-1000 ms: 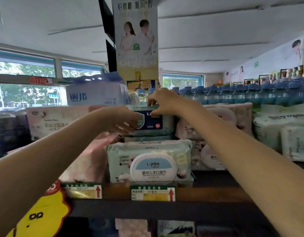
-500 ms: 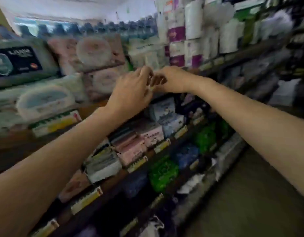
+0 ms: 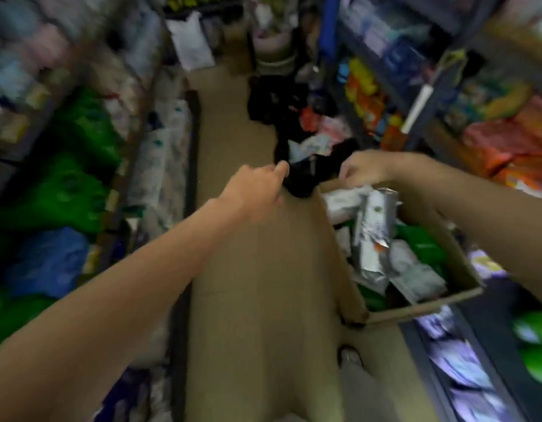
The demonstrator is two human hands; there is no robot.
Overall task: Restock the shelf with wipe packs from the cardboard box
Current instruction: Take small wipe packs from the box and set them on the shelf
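Reaching down over the aisle floor [image 3: 233,123], both bare arms stretch toward the cardboard box [image 3: 422,309], which sits at the right of the aisle against the foot of the right-hand shelf [image 3: 440,95]. The right hand [image 3: 365,170] hovers at the far corner of the box, fingers curled downward at a white wipe pack [image 3: 342,199] that lies along the far edge; blur hides whether the fingertips actually pinch the pack or only touch it, so I cannot tell if anything is gripped. The left hand [image 3: 254,190] hangs above the floor just left of the box's far corner, holding nothing, its fingers loosely bent and the forefinger pointing ahead toward a dark heap [image 3: 300,181] of goods beyond the box.

Inside the box, a silver pack [image 3: 371,239] stands tilted on end near the middle, leaning across other white packs, with green packs [image 3: 422,245] beneath it toward the right wall. More white packs lie toward the near edge.

Along the left side of the aisle runs the left-hand shelf [image 3: 160,166], its lower levels filled with green bags [image 3: 78,190] and a blue bag [image 3: 47,260], all heavily blurred.
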